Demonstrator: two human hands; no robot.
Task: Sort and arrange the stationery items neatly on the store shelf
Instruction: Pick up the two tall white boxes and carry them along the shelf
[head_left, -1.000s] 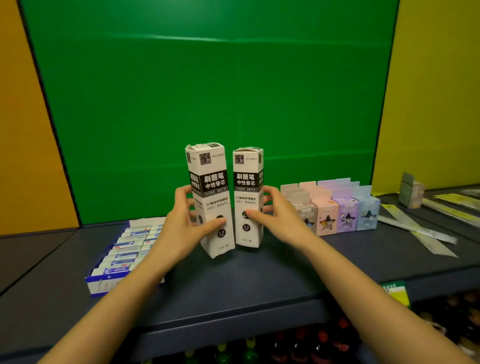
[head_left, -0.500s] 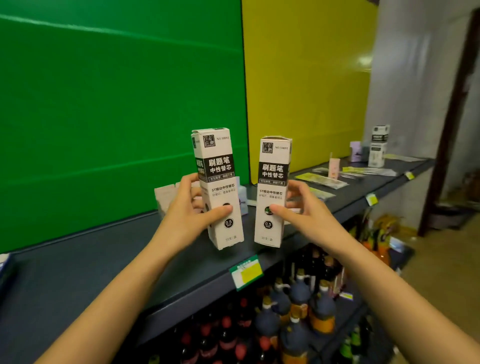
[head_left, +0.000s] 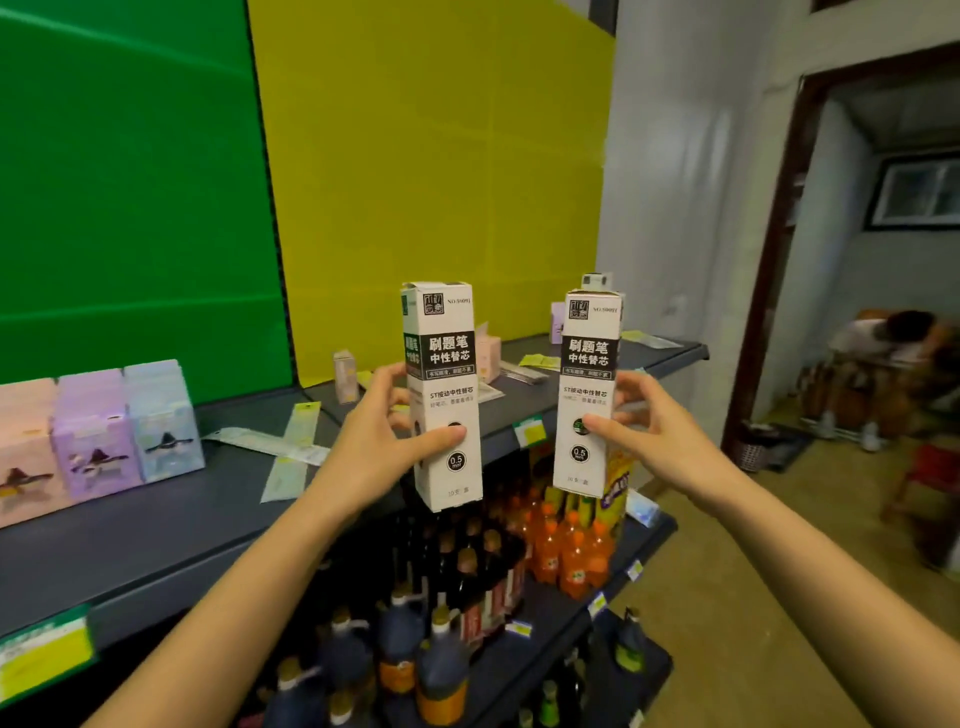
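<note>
Head view: gripping an upright left refill box (head_left: 444, 364) in left hand (head_left: 371, 457), thumb across its front. Gripping right refill box (head_left: 589, 374) in right hand (head_left: 654, 441), boxes apart, shelf (head_left: 156, 540) behind both hands.

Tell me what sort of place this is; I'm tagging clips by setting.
Likely a small shop: a shelf with price tags on its edge, boxed stationery on it, bottled drinks below.
</note>
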